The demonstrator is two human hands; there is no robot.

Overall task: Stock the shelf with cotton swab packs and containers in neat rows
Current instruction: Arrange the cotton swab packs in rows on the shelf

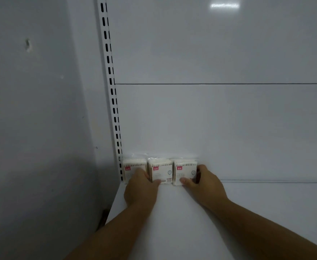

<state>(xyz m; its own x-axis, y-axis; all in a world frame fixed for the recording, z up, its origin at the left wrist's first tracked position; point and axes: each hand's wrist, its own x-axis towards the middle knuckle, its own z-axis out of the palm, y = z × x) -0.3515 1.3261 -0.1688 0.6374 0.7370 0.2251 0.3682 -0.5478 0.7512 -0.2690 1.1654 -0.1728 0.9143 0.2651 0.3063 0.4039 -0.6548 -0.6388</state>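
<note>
Three cotton swab packs stand upright in a row against the back panel, at the far left corner of the white shelf (257,212). Each is clear plastic with a white label and a small red mark. My left hand (140,188) holds the middle pack (162,170), fingers at the gap beside the left pack (130,166) and thumb on the middle pack's lower front. My right hand (203,182) grips the right pack (185,168), thumb on its front and fingers curled round its right side. The packs touch or nearly touch each other.
A white slotted upright (112,94) runs up the left edge of the back panel (219,128). A grey wall (32,128) closes off the left side. The shelf surface stretches bare to the right of the packs and toward me.
</note>
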